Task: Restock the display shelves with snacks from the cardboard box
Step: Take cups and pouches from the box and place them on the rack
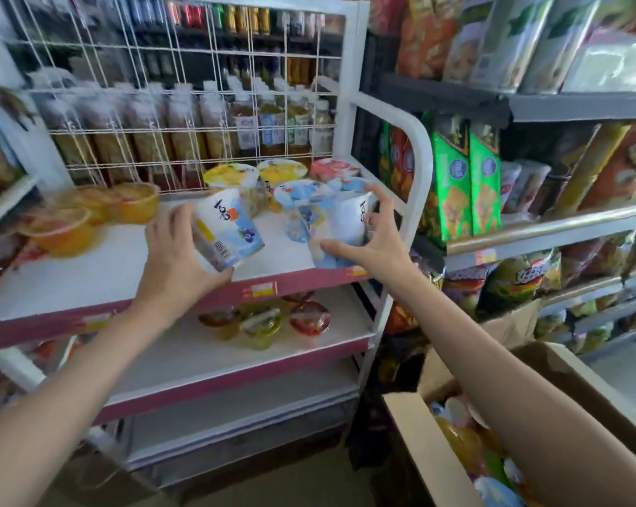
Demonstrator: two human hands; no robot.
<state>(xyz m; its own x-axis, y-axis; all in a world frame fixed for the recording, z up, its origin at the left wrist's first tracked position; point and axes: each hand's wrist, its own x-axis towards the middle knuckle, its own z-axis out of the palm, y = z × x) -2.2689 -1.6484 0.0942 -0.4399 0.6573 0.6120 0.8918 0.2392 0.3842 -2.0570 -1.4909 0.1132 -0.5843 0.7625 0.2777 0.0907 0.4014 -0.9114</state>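
Note:
My left hand grips a white and blue snack cup, tilted, above the front of the white top shelf. My right hand holds a second blue cup at the right end of that shelf, fingers spread around it. Behind them stand yellow, pink and blue lidded cups in a group. The open cardboard box sits at the lower right under my right forearm, with more cups inside.
Orange jelly cups lie on the shelf's left part. A lower shelf carries a few small jelly cups. A white wire grid backs the rack, bottles behind it. Grey shelves of snack bags stand at right.

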